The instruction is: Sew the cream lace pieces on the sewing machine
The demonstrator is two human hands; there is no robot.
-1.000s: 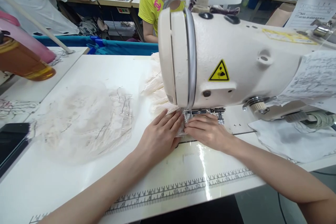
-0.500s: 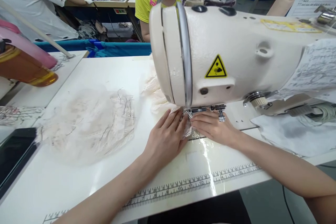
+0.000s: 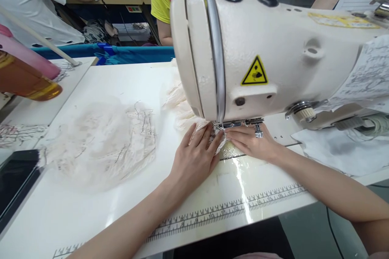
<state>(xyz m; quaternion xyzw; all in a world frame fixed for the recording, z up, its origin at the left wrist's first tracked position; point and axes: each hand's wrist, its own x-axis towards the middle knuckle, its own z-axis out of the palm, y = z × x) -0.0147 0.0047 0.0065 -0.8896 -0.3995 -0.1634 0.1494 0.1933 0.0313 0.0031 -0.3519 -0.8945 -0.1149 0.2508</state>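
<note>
My left hand (image 3: 193, 158) lies flat with its fingers spread, pressing cream lace fabric (image 3: 219, 139) onto the sewing machine's bed. Its fingertips are just left of the presser foot. My right hand (image 3: 255, 141) rests on the other side, fingers stretched towards the lace edge near the needle area. The machine's head partly covers those fingertips. Above both hands is the cream sewing machine (image 3: 273, 48). More of the thin cream fabric (image 3: 179, 103) is bunched behind my left hand, partly hidden by the machine head.
A sheer cream piece with loose dark threads (image 3: 106, 141) lies on the left. Beyond it are a phone (image 3: 18, 178), an amber bottle (image 3: 30, 79) and a pink bottle (image 3: 30, 54). White cloth (image 3: 343, 149) lies right. A ruler strip (image 3: 225, 212) runs along the front. Two people sit beyond.
The lace between my hands has shifted slightly, and my right hand has moved a little to the right. The whole view has tilted slightly.
</note>
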